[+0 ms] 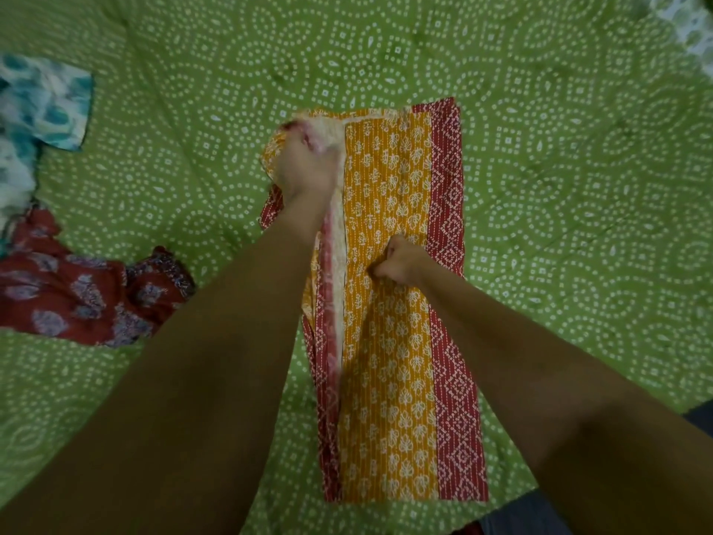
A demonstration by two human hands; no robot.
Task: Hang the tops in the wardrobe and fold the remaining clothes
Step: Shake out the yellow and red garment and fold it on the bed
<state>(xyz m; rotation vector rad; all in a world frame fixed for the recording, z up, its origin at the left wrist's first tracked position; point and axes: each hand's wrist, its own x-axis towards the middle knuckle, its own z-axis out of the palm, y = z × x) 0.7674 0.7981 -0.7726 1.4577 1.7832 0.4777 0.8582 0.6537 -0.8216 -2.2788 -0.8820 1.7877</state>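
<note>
A long orange garment with white leaf print and red side bands lies lengthwise on the green bed cover. My left hand grips the garment's left edge near its far end and holds that edge lifted, showing the pale inside. My right hand has curled fingers and pinches the orange cloth near the garment's middle. The left hand is blurred by motion.
A crumpled red garment with grey-blue leaf print lies at the left. Behind it lies a teal and white printed garment. Another white and green cloth shows at the far right corner. Dark fabric sits at the near edge.
</note>
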